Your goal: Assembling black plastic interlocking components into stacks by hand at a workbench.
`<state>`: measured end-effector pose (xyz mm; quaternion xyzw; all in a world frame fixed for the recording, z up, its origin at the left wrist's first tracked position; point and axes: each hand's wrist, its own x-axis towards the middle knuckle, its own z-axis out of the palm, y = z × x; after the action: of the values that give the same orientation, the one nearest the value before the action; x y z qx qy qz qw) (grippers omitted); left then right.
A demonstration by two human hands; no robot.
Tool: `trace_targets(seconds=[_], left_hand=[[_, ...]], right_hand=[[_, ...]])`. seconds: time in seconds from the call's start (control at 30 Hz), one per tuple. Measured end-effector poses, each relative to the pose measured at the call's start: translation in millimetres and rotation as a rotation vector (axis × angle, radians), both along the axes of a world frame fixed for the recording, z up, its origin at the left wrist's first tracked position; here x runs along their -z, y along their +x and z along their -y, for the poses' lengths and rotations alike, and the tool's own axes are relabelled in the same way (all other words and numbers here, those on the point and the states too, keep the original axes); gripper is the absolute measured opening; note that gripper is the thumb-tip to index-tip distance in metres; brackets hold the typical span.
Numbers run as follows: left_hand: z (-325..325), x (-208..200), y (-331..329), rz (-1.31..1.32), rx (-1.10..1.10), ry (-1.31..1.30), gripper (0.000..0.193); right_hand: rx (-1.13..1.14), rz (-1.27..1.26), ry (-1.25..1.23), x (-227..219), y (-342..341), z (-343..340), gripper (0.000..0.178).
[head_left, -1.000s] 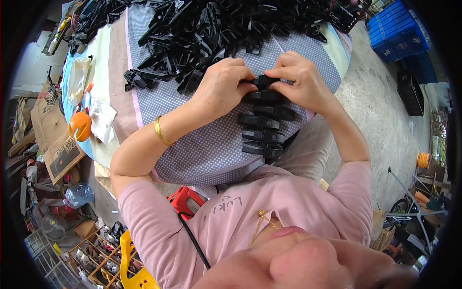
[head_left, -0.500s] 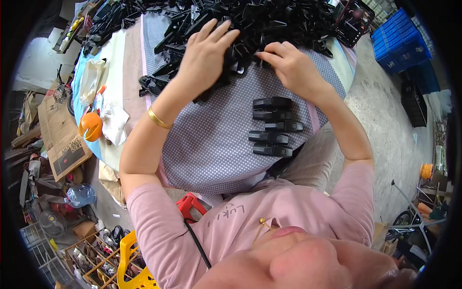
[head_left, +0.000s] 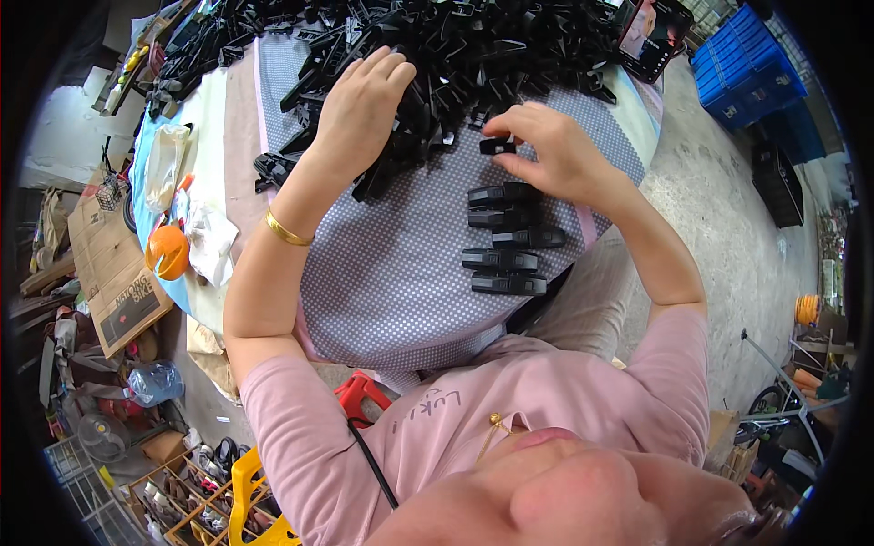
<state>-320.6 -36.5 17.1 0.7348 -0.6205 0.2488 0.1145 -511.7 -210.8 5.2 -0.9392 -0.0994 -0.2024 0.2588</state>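
My right hand (head_left: 553,153) pinches one small black plastic clip (head_left: 492,146) between thumb and fingers, just above the cloth and apart from the heap. Below it, several matching black clips (head_left: 499,259) lie on their sides in a rough column. My left hand (head_left: 358,107) rests over the near left side of a big heap of black plastic clips (head_left: 464,55), fingers stretched out and fingertips among the pieces; its thumb is mostly hidden. The exact kind of the black parts is hard to make out. They lie on a grey dotted tablecloth (head_left: 391,273).
A phone (head_left: 648,41) stands at the table's far right. On the left side are an orange round container (head_left: 168,250) and white crumpled plastic (head_left: 211,238). Blue crates (head_left: 748,68) stand on the floor at right, and a red stool part (head_left: 362,397) shows beside me.
My right hand has drawn back from the heap's edge toward the column, now with a black clip in its fingers. The left hand has shifted slightly left and down, its fingers less spread.
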Motion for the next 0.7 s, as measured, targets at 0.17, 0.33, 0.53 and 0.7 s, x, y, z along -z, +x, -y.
trace_targets(seconds=[0.17,0.33,0.53,0.7], left_hand=[[-2.2,2.3,0.5,-0.037,-0.009,0.029,0.033],[-7.1,-10.3,-1.6,-0.019,-0.002,-0.059,0.033],[-33.4,-47.1,-15.4,-0.233,-0.095,-0.277,0.023],[-67.0,-57.8,-61.9,-0.844,0.034,0.205,0.022]], right_hand=[[-0.180,-0.217,0.240,-13.2,8.4,-14.4,0.030],[-0.437,-0.297,0.322,-19.0,33.6,-28.0,0.028],[-0.424,-0.323,0.205,-11.0,65.5,-23.8,0.027],[-0.255,0.066,-0.093,-8.4,81.9,-7.3,0.025]])
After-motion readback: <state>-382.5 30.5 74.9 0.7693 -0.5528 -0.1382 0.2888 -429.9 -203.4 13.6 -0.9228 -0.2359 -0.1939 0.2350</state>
